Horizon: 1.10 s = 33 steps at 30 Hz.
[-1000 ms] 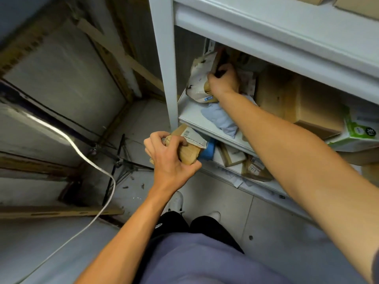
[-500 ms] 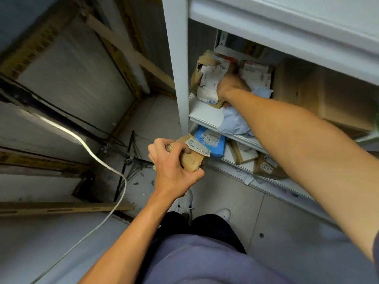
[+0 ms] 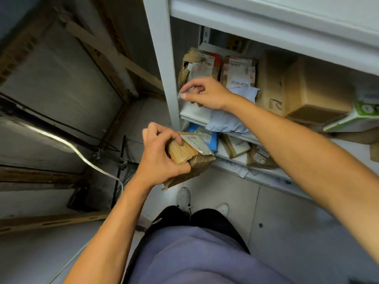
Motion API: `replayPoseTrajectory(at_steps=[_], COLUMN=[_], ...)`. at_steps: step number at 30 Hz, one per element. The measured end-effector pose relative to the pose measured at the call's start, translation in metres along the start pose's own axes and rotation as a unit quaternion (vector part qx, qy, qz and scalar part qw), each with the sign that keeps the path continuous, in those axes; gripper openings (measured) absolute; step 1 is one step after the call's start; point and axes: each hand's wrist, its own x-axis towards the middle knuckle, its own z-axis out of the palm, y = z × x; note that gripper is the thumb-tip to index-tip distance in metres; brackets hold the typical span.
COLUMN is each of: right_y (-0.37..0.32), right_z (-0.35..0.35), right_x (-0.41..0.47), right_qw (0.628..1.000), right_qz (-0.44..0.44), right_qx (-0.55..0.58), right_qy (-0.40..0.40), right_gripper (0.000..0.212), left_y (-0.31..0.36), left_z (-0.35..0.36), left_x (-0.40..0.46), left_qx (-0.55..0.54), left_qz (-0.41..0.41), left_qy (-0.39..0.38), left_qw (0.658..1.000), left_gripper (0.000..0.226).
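Grey shelving [image 3: 162, 58]; crumpled, labelled brown parcel [image 3: 192, 158]

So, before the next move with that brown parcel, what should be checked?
1. Left hand grips the brown parcel: ok.
2. Parcel label readable: cannot tell, blurred.
3. Right hand free: cannot tell, fingers curled.
4. Bare spot on the middle shelf: ok, front left corner.
5. Torn parcel intact: not ok, wrapping ripped.

parcel [image 3: 189, 158]: crumpled brown paper, matt | shelf [image 3: 192, 110]: smooth painted metal, probably
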Motion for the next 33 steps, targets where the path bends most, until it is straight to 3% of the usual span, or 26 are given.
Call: replayPoseTrajectory(at_steps=[2,5,7,9,12,15,20,24,26,28,31,33], right_y=[0.003,0.013,0.024,0.034,0.042,0.041,0.057,0.078,0.086,0.092,0.099,0.104], right_z=[0.010,0.021,0.025,0.029,0.038,0.049,0.066,0.067,0.069,0.072,0.077,0.083], right_x=[-0.015,-0.034,-0.046,-0.057,-0.076,-0.095,-0.113,-0.124,-0.130,-0.135,-0.145,-0.154], right_qw=[0.989,0.926,0.876,0.837,0.810,0.797,0.802,0.810,0.824,0.839,0.856,0.868], right_qz=[0.043,0.154,0.196,0.220,0.258,0.238,0.197,0.193,0.194,0.209,0.241,0.257], right_qx=[0.074,0.155,0.225,0.289,0.365,0.433,0.493,0.527,0.516,0.496,0.455,0.425], right_qy=[-0.119,-0.308,-0.379,-0.409,-0.380,-0.346,-0.273,-0.167,-0.128,-0.085,-0.037,-0.016], right_gripper=[0.042,0.085,0.104,0.109,0.085,0.070,0.071,0.088,0.081,0.077,0.065,0.065], left_y=[0.005,0.016,0.019,0.020,0.020,0.016,-0.007,-0.021,-0.026,-0.030,-0.029,-0.026], left_z=[-0.016,-0.035,-0.046,-0.054,-0.057,-0.057,-0.048,-0.026,-0.012,0.002,0.024,0.037], left_x=[0.009,0.020,0.024,0.026,0.029,0.031,0.040,0.033,0.024,0.014,0.004,-0.001], left_qx=[-0.015,-0.043,-0.073,-0.111,-0.180,-0.234,-0.202,-0.147,-0.153,-0.209,-0.314,-0.307], left_qz=[0.012,0.034,0.052,0.078,0.088,0.059,-0.032,-0.204,-0.306,-0.377,-0.407,-0.385], left_qy=[-0.052,-0.101,-0.132,-0.157,-0.193,-0.238,-0.230,-0.160,-0.146,-0.156,-0.202,-0.232], left_qw=[0.998,0.993,0.987,0.978,0.960,0.941,0.951,0.954,0.928,0.889,0.834,0.839], left_gripper=[0.047,0.046,0.049,0.052,0.050,0.052,0.077,0.087,0.091,0.071,0.068,0.067])
